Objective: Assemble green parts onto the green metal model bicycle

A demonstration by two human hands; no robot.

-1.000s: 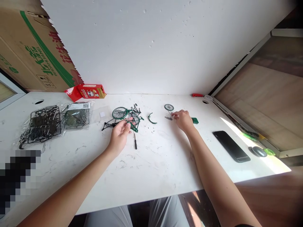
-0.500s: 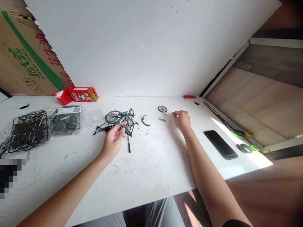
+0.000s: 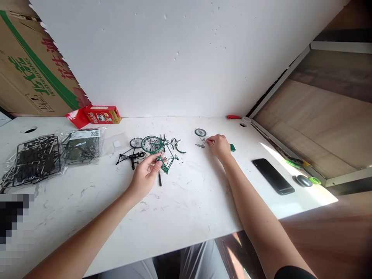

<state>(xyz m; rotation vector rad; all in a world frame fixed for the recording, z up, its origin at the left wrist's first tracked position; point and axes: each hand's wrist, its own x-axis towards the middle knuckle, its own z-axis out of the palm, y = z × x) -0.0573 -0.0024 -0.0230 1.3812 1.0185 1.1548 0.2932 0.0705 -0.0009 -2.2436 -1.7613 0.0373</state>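
My left hand (image 3: 148, 168) is closed around the lower part of a green model bicycle (image 3: 171, 159), tilted above the table, its spoked front wheel toward the back. Behind that hand lies a black model bicycle (image 3: 132, 157), partly covered. A small black-handled screwdriver (image 3: 160, 180) is just below the green bicycle. To its right is a curved green mudguard (image 3: 180, 147). My right hand (image 3: 221, 146) pinches at thin grey parts (image 3: 204, 139) on the table; what sits between its fingertips is too small to make out. A loose spoked wheel (image 3: 200, 132) lies just beyond.
Bagged part frames (image 3: 37, 159) and a red box (image 3: 101, 115) stand at the left, with a large carton (image 3: 37, 66) behind. A small green piece (image 3: 232, 147) lies beside my right wrist. A phone (image 3: 273, 176) and a mouse (image 3: 303, 181) are at the right.
My left hand has moved right and turned the green bicycle, uncovering more of the black one. My right hand has moved slightly left onto the grey parts, and a green piece now shows behind it.
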